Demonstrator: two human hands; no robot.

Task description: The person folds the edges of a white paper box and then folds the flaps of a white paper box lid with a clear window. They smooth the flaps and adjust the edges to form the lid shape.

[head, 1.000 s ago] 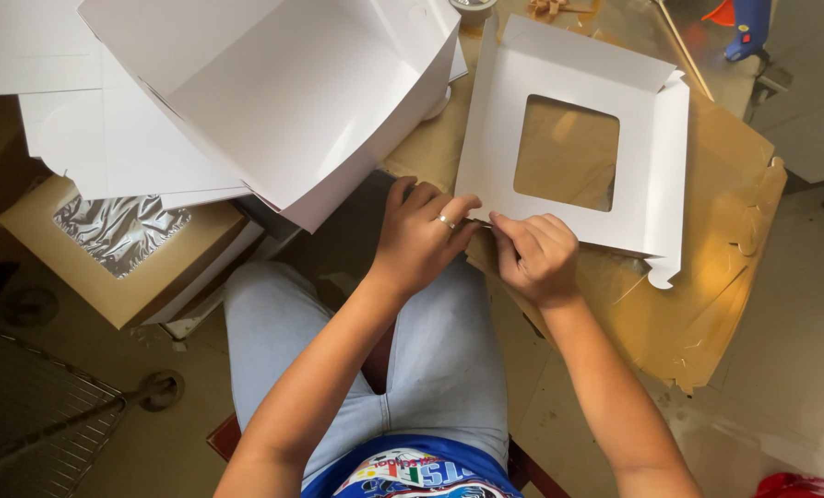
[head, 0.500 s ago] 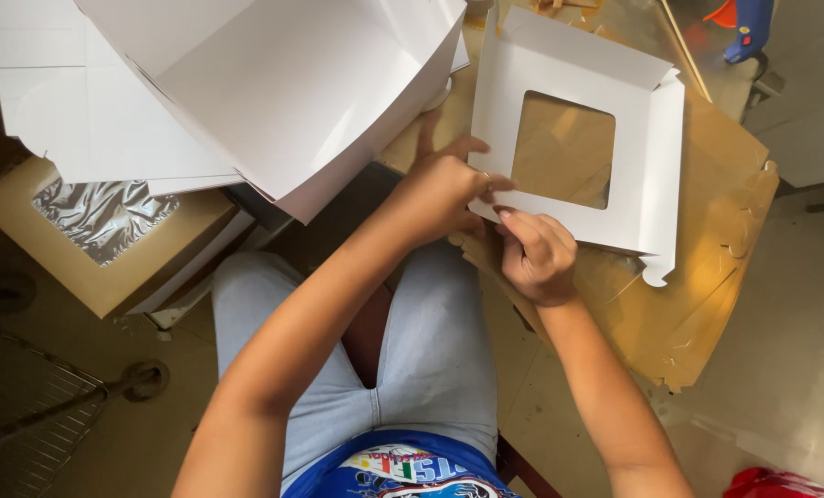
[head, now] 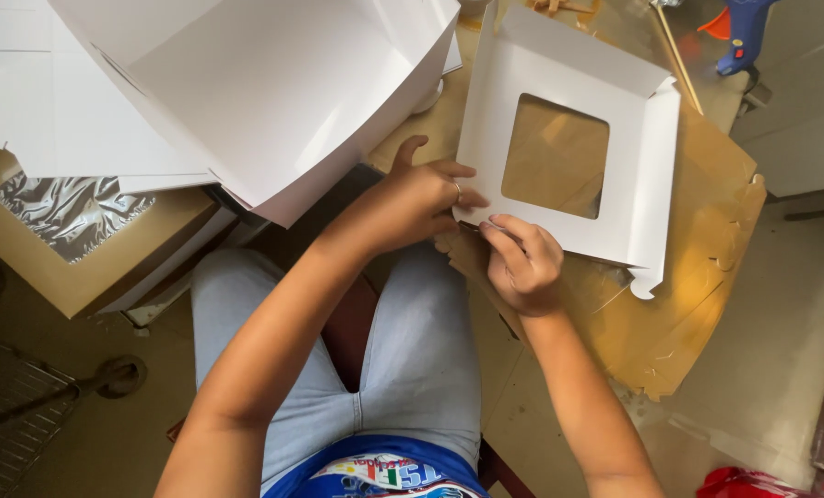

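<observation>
Brown cardboard sheet (head: 707, 277) | both hands' fingers (head: 504, 235) cover white window lid (head: 569, 74) corner

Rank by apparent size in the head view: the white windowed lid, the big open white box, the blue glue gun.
1. Big open white box, though it sits nearer the camera, so partly unsure.
2. White windowed lid, held at its corner by both hands.
3. Blue glue gun, partly cut off.

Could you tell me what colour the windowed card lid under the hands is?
The windowed card lid is white; head view.
</observation>
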